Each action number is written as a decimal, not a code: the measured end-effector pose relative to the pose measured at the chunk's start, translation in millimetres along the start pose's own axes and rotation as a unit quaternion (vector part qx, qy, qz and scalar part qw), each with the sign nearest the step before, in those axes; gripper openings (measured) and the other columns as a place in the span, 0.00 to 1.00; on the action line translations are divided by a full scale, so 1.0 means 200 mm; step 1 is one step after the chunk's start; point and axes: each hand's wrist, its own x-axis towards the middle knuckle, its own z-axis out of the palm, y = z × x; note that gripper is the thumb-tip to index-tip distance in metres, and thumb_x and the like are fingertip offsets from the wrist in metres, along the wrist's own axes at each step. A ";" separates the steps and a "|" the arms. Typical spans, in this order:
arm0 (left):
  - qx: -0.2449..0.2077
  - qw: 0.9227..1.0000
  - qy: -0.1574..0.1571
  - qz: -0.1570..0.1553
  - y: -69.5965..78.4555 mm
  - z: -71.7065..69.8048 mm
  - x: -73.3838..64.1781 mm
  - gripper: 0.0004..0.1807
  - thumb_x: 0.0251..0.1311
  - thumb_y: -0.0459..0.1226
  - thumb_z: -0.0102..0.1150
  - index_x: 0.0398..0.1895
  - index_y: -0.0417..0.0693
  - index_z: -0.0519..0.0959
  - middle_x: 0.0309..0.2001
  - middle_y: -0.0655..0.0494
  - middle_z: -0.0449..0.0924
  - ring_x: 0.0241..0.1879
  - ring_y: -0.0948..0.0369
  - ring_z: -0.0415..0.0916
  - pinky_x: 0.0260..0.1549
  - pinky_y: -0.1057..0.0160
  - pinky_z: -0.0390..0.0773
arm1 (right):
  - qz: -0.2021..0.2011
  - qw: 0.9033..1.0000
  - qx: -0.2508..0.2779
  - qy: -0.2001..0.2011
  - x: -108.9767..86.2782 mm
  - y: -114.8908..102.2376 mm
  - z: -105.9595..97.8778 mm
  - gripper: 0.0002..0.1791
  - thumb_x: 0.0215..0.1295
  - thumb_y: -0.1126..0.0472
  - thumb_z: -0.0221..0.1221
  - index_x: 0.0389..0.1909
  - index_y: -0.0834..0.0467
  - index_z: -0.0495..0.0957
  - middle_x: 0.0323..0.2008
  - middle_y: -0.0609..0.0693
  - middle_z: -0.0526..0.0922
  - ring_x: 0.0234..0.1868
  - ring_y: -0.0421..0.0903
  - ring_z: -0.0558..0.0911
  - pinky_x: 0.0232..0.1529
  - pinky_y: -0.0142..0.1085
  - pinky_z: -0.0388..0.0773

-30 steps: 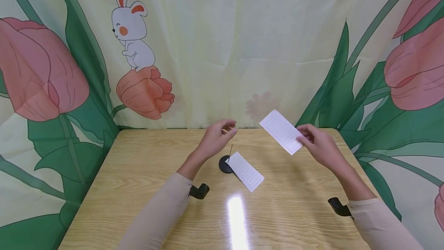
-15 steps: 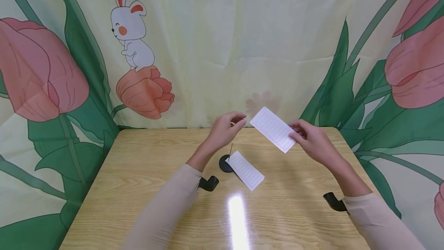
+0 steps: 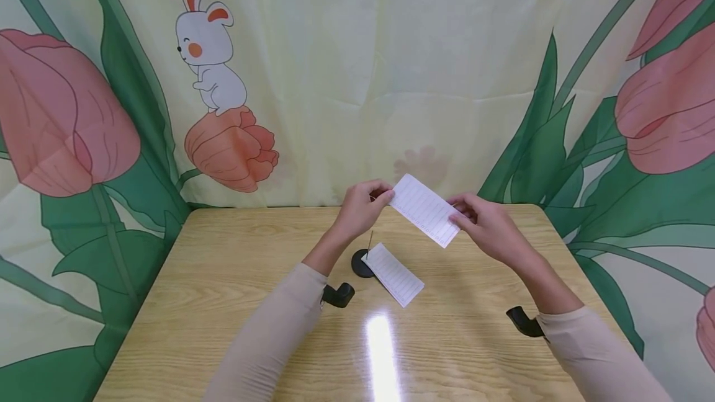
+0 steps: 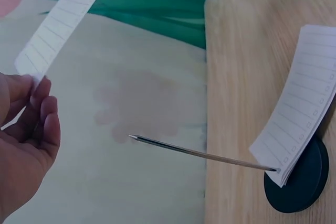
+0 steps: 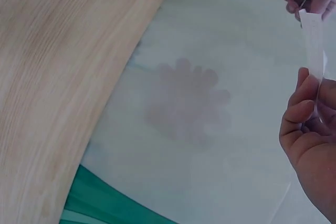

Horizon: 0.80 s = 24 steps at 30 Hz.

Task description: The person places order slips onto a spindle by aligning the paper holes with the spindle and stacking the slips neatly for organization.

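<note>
A white slip of paper printed with lines (image 3: 423, 211) is held up above the back of the table between both hands. My left hand (image 3: 360, 208) pinches its left corner between thumb and fingertips, as the left wrist view also shows. At its right end, my right hand (image 3: 491, 228) grips the same slip with thumb and fingers. Below them stands a bill spike with a round black base (image 3: 362, 264) and a thin upright metal pin (image 4: 199, 154). Several similar lined slips (image 3: 395, 276) are stuck on that pin and lie slanting to the right over the base.
The wooden table (image 3: 234, 278) reaches back to a curtain (image 3: 324, 79) printed with tulips and a rabbit. The spike's sharp tip points up just below the left hand. A bright light reflection lies on the tabletop near the front.
My right hand has brought the slip leftward. The left hand has moved right and a little up, and now pinches the slip's left corner. The slips on the spike have stayed put.
</note>
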 end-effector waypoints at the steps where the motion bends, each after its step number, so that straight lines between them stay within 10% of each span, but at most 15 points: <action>1: -0.001 1.000 0.002 0.001 0.00 0.00 0.00 0.09 0.73 0.36 0.60 0.45 0.41 0.86 0.37 0.50 0.85 0.35 0.58 0.76 0.34 0.67 0.75 | 0.001 1.000 0.003 -0.001 0.00 -0.01 0.01 0.15 0.72 0.68 0.62 0.57 0.64 0.78 0.40 0.56 0.86 0.36 0.48 0.81 0.34 0.29 0.76; 24: 0.006 0.998 -0.045 -0.044 -0.18 -0.09 -0.09 0.08 0.73 0.34 0.60 0.40 0.41 0.87 0.33 0.47 0.84 0.30 0.59 0.75 0.28 0.66 0.72 | 0.022 0.996 0.082 -0.021 -0.03 0.02 0.25 0.13 0.70 0.71 0.63 0.54 0.65 0.79 0.39 0.57 0.87 0.37 0.47 0.86 0.37 0.32 0.82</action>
